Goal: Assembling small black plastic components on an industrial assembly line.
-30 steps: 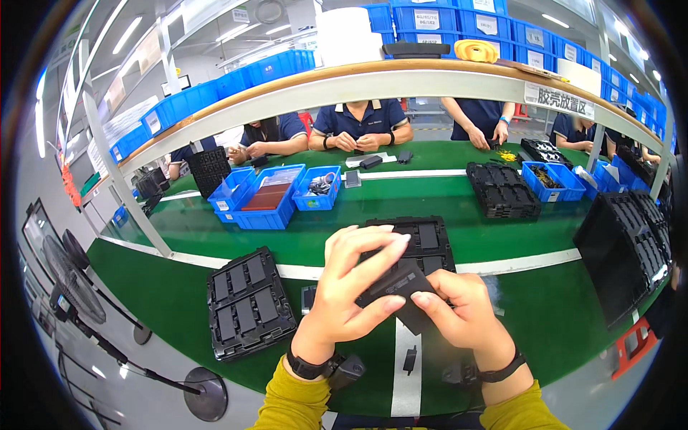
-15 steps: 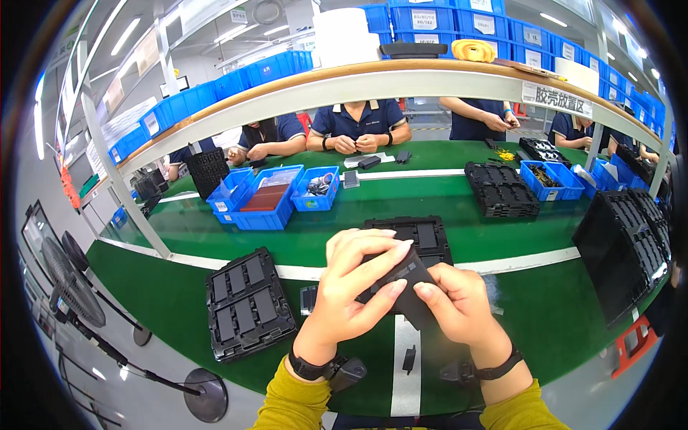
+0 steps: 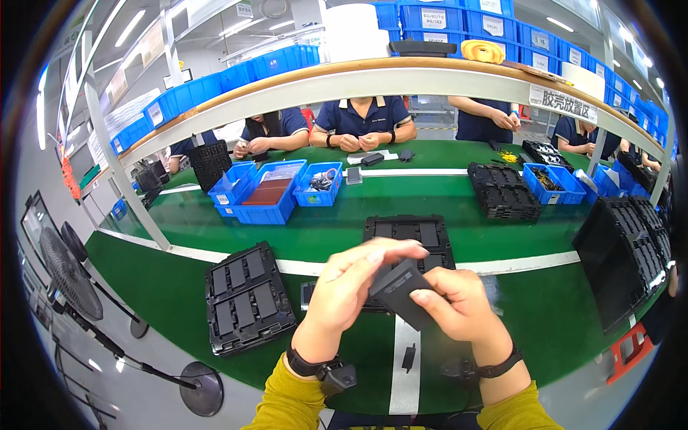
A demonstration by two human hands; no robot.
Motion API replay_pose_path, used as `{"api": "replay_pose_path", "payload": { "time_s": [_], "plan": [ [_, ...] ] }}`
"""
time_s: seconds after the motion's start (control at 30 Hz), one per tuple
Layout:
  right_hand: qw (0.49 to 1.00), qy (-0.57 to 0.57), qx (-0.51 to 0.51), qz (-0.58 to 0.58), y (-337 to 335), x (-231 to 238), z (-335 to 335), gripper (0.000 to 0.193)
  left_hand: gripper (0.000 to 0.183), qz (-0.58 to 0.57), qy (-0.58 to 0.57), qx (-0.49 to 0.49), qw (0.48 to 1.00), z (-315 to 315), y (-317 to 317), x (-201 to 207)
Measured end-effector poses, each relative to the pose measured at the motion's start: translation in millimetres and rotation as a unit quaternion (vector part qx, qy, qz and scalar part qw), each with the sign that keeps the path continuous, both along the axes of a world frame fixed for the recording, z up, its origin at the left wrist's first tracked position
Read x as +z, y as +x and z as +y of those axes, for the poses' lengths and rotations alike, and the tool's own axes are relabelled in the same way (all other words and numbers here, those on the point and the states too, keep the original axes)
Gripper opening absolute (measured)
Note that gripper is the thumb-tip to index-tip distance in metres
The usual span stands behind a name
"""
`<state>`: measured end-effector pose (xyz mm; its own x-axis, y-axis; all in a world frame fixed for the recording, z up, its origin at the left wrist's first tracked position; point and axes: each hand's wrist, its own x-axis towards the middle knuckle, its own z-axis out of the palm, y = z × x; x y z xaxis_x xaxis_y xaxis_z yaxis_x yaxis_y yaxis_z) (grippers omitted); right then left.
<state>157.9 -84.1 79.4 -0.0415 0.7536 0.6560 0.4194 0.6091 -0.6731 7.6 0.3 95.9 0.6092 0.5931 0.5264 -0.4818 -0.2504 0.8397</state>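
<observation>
Grips a flat black case point(image 3: 405, 297) in the right hand point(image 3: 459, 304), with the thumb on its face, above the bench point(image 3: 315, 240); holds the left hand point(image 3: 344, 283) open over its upper end, with no clear sign of contact. Appears partway through handling this one piece, not yet set down; leaves a small black part point(image 3: 408, 358) untouched on the white strip below. Has to the left a black tray point(image 3: 254, 340) with six dark rectangular pieces in place, and ahead a second tray point(image 3: 448, 252), also bearing pieces but too covered to count. Shows beyond a blue bin of reddish-brown sheets point(image 3: 269, 213), a smaller bin of cables point(image 3: 317, 198) and, farther right, stacked trays point(image 3: 504, 201) beside a bin of small yellowish parts point(image 3: 541, 193). Faces co-workers point(image 3: 367, 122) in dark-blue shirts, under a shelf point(image 3: 301, 84) of labelled blue containers point(image 3: 408, 18) with contents out of sight.
</observation>
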Motion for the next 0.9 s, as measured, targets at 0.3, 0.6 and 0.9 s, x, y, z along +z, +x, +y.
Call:
{"api": "replay_pose_path", "payload": {
  "time_s": [0.3, 0.6, 0.9],
  "plan": [
    [0.996, 0.072, 0.007, -0.046, -2, -4, 7, 0.012, 0.031, 0.019, 0.000, -0.118, 0.993, 9, -1, -10],
    [0.988, 0.069, -0.042, -0.128, -6, 1, -1, 0.015, 0.027, 0.098, 0.465, 0.253, 0.843, 15, -13, 1],
    [0.999, 0.004, -0.020, 0.035, -13, -5, 0, 0.010, 0.074, -0.035, 0.260, 0.043, 0.964, 18, -12, -8]
  ]
}}
